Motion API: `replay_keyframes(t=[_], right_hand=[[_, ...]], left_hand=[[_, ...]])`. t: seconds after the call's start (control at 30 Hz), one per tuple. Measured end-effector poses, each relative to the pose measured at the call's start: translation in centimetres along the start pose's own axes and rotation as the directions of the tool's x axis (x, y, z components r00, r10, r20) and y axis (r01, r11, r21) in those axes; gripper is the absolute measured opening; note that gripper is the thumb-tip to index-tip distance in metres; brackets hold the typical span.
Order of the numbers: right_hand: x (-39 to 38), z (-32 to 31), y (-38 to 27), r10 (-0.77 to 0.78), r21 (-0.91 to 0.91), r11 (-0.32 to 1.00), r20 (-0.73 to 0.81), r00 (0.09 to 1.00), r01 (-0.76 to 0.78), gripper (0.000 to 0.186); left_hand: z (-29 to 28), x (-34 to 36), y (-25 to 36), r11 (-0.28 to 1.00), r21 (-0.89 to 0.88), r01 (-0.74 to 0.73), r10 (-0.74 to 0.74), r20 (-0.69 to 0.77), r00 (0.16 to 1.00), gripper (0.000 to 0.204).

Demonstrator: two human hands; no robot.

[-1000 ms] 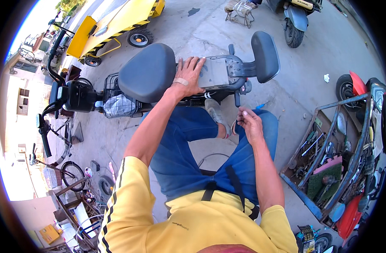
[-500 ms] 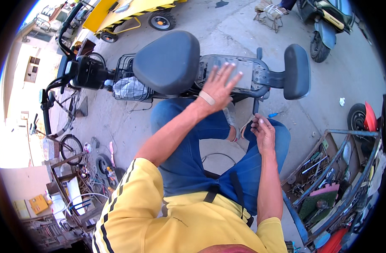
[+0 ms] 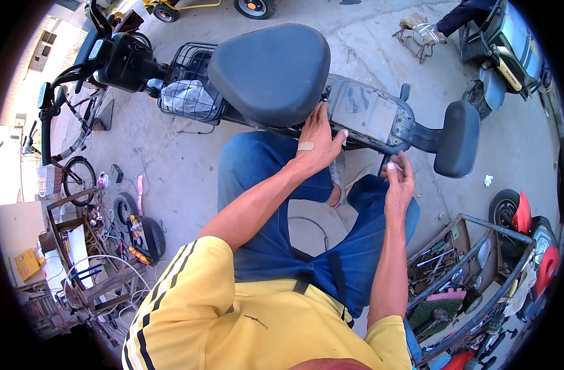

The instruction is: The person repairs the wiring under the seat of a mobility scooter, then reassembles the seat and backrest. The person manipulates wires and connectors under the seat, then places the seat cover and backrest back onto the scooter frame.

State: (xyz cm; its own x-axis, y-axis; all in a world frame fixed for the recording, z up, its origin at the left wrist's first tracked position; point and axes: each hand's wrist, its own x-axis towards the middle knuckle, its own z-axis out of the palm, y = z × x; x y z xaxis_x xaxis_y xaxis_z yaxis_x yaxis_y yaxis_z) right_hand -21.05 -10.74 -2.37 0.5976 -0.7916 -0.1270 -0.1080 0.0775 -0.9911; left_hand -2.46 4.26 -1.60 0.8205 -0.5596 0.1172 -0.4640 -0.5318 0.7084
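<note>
A black electric bike stands across in front of me, with its wide dark seat (image 3: pixel 272 71) nearest my left hand (image 3: pixel 317 140). That hand's fingers reach straight to the seat's lower rear corner, thumb apart; the fingertips are partly hidden there. Behind the seat lies a dusty grey rear deck (image 3: pixel 362 108), ending in a padded backrest (image 3: pixel 457 139). My right hand (image 3: pixel 400 185) is raised by the deck's rear end, above my knee. Its fingers are curled toward the thumb; what they hold, if anything, is too small to make out.
A wire basket (image 3: pixel 189 102) with a clear plastic bag sits ahead of the seat. At the right stands a blue metal rack (image 3: pixel 498 231) full of tools. Another scooter (image 3: pixel 504 61) is at the far right. Scrap and a tyre (image 3: pixel 125 211) lie at left.
My left hand has gone from over the rear deck down to the seat's rear corner. My right hand has risen slightly toward the deck's rear end. The view has shifted.
</note>
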Motion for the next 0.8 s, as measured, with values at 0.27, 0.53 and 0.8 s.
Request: replay_keyframes(t=[0.27,0.53,0.8], right_hand=[[6.8,1.6,-1.4,0.085,0.008,0.996,-0.07,0.994,-0.085,0.042],[5.5,0.6,-0.5,0.006,0.26,0.965,-0.18,0.984,0.042,0.03],[-1.5,-1.2,0.1,0.046,0.42,0.905,-0.236,0.971,0.059,0.025]], left_hand=[[0.9,-0.7,0.7,0.981,-0.193,-0.035,0.055,0.095,0.994,0.061],[0.2,0.4,-0.4,0.995,-0.088,-0.056,0.052,-0.055,0.997,0.052],[2.4,1.0,-2.3,0.867,0.394,-0.305,0.305,0.066,0.95,0.043]])
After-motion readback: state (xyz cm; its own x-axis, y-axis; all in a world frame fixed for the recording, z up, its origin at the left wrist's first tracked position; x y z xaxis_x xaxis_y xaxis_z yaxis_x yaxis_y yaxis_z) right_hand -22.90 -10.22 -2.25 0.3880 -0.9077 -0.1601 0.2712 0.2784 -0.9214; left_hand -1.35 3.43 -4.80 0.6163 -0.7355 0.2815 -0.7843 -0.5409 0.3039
